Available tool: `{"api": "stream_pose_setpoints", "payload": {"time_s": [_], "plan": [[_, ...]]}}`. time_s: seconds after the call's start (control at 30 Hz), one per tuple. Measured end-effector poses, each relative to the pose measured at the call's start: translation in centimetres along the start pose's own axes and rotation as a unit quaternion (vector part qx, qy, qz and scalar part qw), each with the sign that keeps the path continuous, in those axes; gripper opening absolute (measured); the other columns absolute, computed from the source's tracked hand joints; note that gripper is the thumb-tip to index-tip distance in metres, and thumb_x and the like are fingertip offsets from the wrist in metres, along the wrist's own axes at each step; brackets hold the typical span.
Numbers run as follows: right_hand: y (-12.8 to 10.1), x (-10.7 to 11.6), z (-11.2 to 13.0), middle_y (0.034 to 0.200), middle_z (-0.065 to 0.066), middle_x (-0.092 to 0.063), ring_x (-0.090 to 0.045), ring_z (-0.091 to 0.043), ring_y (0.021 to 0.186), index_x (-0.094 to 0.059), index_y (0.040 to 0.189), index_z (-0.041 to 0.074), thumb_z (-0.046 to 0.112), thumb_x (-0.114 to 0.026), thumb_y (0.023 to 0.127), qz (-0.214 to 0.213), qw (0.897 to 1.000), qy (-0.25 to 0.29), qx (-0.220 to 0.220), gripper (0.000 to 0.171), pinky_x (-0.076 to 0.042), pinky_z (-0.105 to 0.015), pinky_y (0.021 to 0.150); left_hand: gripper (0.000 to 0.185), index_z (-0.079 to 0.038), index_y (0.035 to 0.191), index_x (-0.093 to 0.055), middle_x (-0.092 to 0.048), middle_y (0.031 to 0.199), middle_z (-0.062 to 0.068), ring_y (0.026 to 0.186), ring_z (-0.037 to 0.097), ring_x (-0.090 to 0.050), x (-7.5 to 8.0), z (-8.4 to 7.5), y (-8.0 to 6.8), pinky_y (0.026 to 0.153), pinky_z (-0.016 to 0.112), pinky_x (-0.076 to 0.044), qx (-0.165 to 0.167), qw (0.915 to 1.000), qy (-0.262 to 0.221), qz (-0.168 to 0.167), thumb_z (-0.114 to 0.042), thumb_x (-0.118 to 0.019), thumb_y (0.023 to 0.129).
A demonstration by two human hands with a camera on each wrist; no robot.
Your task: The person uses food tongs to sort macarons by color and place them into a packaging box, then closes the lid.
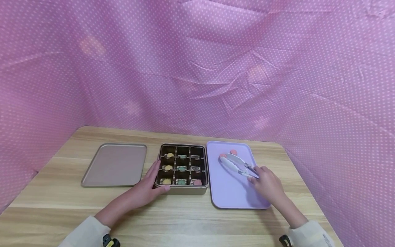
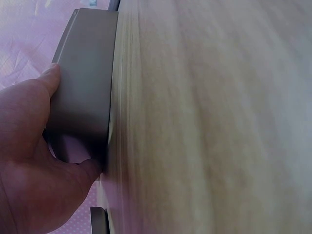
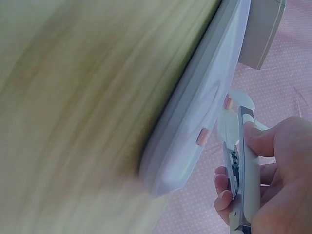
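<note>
Pink dotted cloth hangs wrinkled on all sides of you, and under your hands lies a pale wooden table (image 1: 191, 209) with a long straight grain.

Your left hand (image 1: 148, 190) grips the near left corner of the tin (image 1: 182, 189): the left wrist view shows the thumb along its smooth side wall and a finger curled under the rounded corner. That tin is square, dull gold metal, parted by dark dividers into nine cells, three by three. Small round sweets sit in them: three yellow ones down the left column, green ones in the middle column, one pink in the near right cell. What lies in the other two right cells is too small to tell.

One flat lid (image 1: 115, 164) of the same metal, with rounded corners, lies left of the tin, a little apart from it.

Your right hand (image 1: 267, 183) is closed round the handle end of the tongs (image 1: 236, 164), thumb on top and fingers curled below. Those tongs are pale plastic with broad flat tips, and they lie across the tray (image 1: 229, 195), a smooth lilac rectangle with a low rim, just right of the tin. Two pink sweets (image 1: 233, 152) rest at its far end, one at the tong tips.
</note>
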State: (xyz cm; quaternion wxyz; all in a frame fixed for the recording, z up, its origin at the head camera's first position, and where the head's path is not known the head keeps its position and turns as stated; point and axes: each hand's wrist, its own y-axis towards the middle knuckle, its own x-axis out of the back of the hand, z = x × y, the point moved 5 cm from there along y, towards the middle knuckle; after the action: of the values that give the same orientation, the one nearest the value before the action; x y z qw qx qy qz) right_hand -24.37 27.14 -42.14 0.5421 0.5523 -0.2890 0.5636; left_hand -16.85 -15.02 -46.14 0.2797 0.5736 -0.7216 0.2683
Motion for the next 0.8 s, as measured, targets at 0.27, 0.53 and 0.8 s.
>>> {"api": "stream_pose_setpoints", "payload": {"time_s": [0.27,0.53,0.8], "plan": [[-0.3,0.7,0.9,0.102,-0.018,-0.069,-0.066,-0.03,0.084,-0.064,0.125,-0.007,0.022,-0.081,0.085,-0.011,1.0,0.017,0.002,0.052,-0.056,-0.05,0.07,0.112,-0.024,0.161,0.014,0.016,0.169,0.009,0.151,0.048,-0.013,-0.1,0.1,0.2,0.119,0.067,-0.019,-0.002,1.0,-0.004,0.0,-0.074,-0.055,0.089],[-0.7,1.8,3.4,0.104,-0.014,-0.07,-0.063,-0.023,0.083,-0.066,0.124,-0.003,0.022,-0.082,0.083,-0.02,0.999,0.041,0.021,0.05,-0.055,-0.042,0.068,0.111,-0.024,0.161,0.015,0.017,0.169,0.009,0.152,0.046,-0.011,-0.1,0.0,0.1,0.119,0.066,-0.018,0.002,1.0,-0.002,0.004,-0.072,-0.055,0.09],[-1.2,2.4,6.1,0.099,-0.008,-0.069,-0.058,-0.014,0.078,-0.067,0.122,0.001,0.022,-0.084,0.081,-0.025,0.997,0.055,0.054,0.049,-0.051,-0.032,0.065,0.111,-0.023,0.162,0.014,0.017,0.169,0.01,0.152,0.046,-0.009,0.0,-0.1,0.2,0.12,0.066,-0.017,0.002,1.0,0.0,0.007,-0.072,-0.055,0.09]]}}
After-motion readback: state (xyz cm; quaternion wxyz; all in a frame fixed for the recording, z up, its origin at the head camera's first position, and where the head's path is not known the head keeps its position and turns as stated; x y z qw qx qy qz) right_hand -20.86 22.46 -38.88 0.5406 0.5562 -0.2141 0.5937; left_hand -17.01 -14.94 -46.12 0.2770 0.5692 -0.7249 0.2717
